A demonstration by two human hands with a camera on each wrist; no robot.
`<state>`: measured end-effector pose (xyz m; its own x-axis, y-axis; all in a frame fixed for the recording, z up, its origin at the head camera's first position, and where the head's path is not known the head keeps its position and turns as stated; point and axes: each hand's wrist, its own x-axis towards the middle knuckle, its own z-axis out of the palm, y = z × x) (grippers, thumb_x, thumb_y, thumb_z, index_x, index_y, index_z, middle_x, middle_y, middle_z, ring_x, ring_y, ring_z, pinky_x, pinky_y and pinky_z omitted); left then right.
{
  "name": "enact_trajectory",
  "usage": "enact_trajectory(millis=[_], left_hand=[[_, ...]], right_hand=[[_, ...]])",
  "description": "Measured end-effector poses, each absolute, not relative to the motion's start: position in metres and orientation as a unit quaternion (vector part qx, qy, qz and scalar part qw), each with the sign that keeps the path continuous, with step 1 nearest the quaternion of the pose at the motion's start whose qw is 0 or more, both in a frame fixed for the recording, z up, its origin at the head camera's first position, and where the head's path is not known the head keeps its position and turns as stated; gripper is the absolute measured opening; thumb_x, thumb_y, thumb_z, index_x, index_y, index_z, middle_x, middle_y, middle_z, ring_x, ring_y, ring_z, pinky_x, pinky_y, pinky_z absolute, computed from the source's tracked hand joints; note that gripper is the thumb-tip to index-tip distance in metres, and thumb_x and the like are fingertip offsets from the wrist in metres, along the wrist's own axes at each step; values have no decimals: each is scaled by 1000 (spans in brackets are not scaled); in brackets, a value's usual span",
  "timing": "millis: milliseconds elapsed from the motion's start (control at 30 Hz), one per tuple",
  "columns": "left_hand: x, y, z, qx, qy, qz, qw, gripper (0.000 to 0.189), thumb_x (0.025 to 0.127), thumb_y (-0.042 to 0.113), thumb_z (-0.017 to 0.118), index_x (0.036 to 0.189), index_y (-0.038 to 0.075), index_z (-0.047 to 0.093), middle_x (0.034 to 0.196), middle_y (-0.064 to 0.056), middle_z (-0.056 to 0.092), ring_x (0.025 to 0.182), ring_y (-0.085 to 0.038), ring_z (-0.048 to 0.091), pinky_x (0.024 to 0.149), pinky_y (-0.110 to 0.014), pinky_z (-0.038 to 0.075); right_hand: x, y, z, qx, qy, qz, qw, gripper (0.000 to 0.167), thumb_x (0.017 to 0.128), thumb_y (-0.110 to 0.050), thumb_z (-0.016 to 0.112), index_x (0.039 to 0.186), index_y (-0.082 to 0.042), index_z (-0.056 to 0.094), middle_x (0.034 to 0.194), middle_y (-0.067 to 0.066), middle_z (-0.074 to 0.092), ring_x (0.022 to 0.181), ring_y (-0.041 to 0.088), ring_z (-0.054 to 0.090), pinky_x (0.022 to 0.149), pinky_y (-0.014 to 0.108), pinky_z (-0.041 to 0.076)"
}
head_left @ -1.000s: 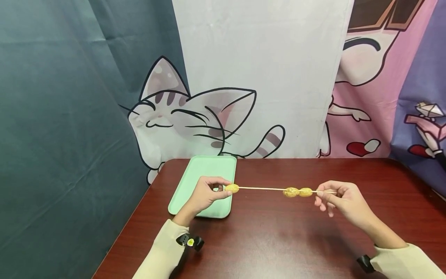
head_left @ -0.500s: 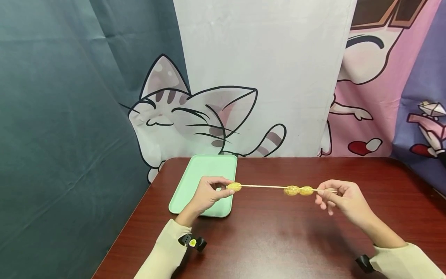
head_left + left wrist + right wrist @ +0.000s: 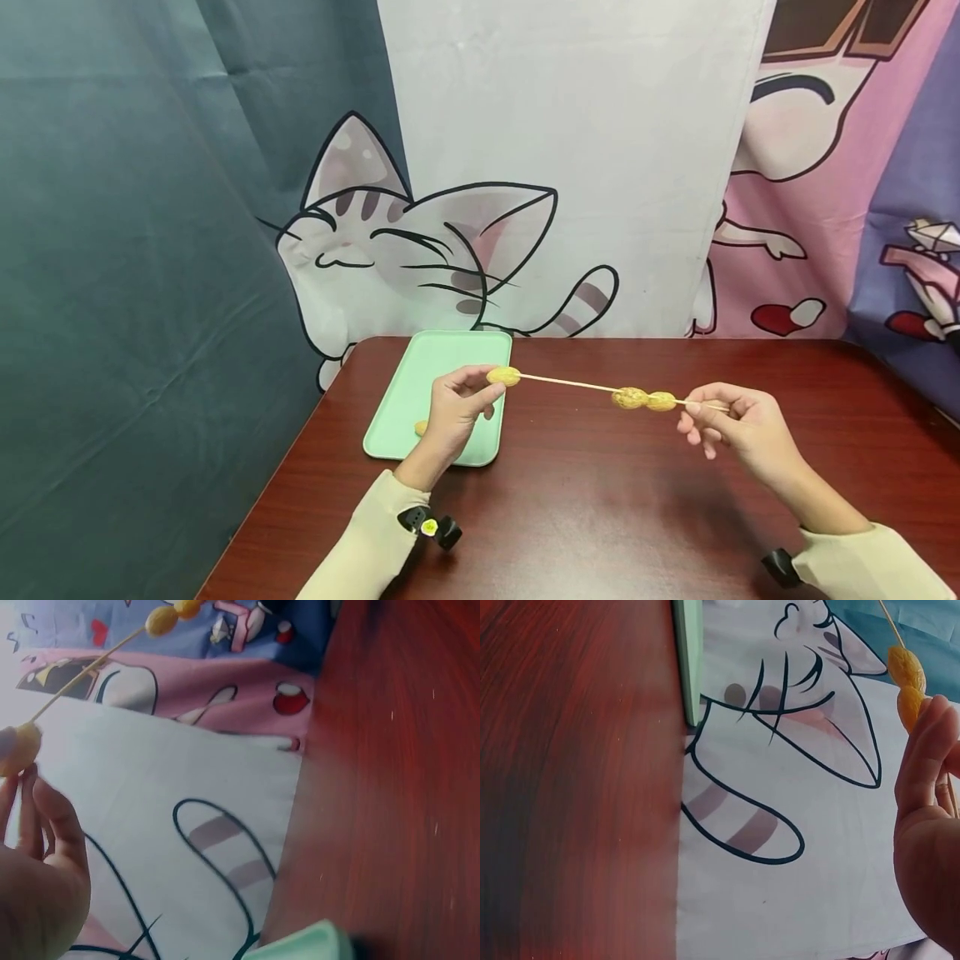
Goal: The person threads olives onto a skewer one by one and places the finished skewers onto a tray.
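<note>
A thin wooden skewer [image 3: 568, 382] stretches between my two hands above the table. My left hand [image 3: 453, 417] pinches a yellow oval food piece [image 3: 503, 377] between thumb and fingers at the skewer's left end. In the left wrist view, the skewer [image 3: 84, 673] meets that same piece [image 3: 24, 750]. My right hand [image 3: 738, 421] grips the opposite end with thumb and fingers. Just left of those fingers, two yellow pieces [image 3: 630, 398] sit side by side on the stick. The right wrist view shows these wrinkled pieces [image 3: 906, 667] close to my right fingertips.
A mint-green tray [image 3: 450, 354] lies on the red-brown table [image 3: 585, 500], behind and beneath my left hand. One more yellow piece [image 3: 421, 427] rests on it, partly covered by my wrist. A printed cloth [image 3: 637, 167] hangs behind the table.
My left hand has risen with the food piece, so the skewer's left end is higher and the stick slants. A yellow piece on the tray has come into sight. The right hand barely moved.
</note>
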<state>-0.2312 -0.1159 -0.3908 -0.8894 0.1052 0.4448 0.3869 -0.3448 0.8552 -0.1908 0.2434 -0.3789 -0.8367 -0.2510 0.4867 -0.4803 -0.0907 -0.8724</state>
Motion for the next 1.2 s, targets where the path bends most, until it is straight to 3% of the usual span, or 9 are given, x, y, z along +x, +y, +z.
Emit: enact_trajectory(millis=[100, 200, 367, 567, 800, 1000, 1200], left_hand=[[-230, -110, -389, -211, -538, -810, 103, 29, 82, -5, 75, 95, 21, 78, 84, 3, 73, 60, -5, 57, 48, -18, 43], [-229, -108, -390, -212, -538, -806, 122, 27, 80, -1, 79, 92, 24, 79, 82, 4, 73, 58, -4, 55, 47, -16, 42], [-231, -108, -393, -230, -553, -790, 131, 20, 76, 11, 86, 89, 24, 78, 85, 4, 73, 61, -4, 55, 47, -15, 41], [-232, -112, -393, -268, -562, -772, 127, 22, 77, 5, 83, 89, 24, 78, 90, 3, 72, 69, -6, 59, 47, -16, 43], [-229, -112, -393, -280, -568, -766, 113, 19, 78, 9, 84, 89, 23, 78, 87, 2, 71, 62, -6, 56, 45, -16, 42], [-227, -111, -392, -261, -567, -772, 123, 21, 79, 4, 82, 89, 22, 77, 81, 3, 71, 55, -6, 53, 45, -16, 41], [-228, -104, -387, -209, -561, -789, 136, 31, 80, -9, 71, 89, 20, 75, 79, 4, 72, 57, -6, 57, 45, -18, 44]], right_hand=[[-189, 242, -379, 275, -673, 681, 89, 14, 94, 15, 53, 92, 7, 63, 71, 9, 69, 54, 12, 63, 38, 28, 45], [-188, 242, -379, 278, -668, 684, 94, 12, 93, 16, 52, 91, 10, 62, 71, 9, 69, 54, 11, 63, 38, 29, 45], [-187, 244, -379, 282, -655, 695, 93, 15, 93, 18, 51, 91, 9, 62, 70, 9, 70, 54, 11, 64, 37, 29, 45], [-187, 247, -381, 290, -656, 691, 89, 13, 93, 19, 50, 91, 12, 61, 70, 10, 69, 54, 11, 63, 36, 31, 43], [-186, 250, -383, 308, -658, 682, 91, 19, 92, 21, 49, 91, 8, 63, 70, 10, 68, 54, 11, 62, 37, 33, 42], [-186, 248, -380, 305, -659, 680, 99, 13, 91, 22, 50, 90, 13, 60, 70, 10, 69, 54, 13, 63, 38, 29, 46], [-187, 246, -372, 290, -647, 697, 105, 8, 91, 20, 51, 90, 16, 58, 70, 9, 69, 53, 12, 63, 40, 25, 48]])
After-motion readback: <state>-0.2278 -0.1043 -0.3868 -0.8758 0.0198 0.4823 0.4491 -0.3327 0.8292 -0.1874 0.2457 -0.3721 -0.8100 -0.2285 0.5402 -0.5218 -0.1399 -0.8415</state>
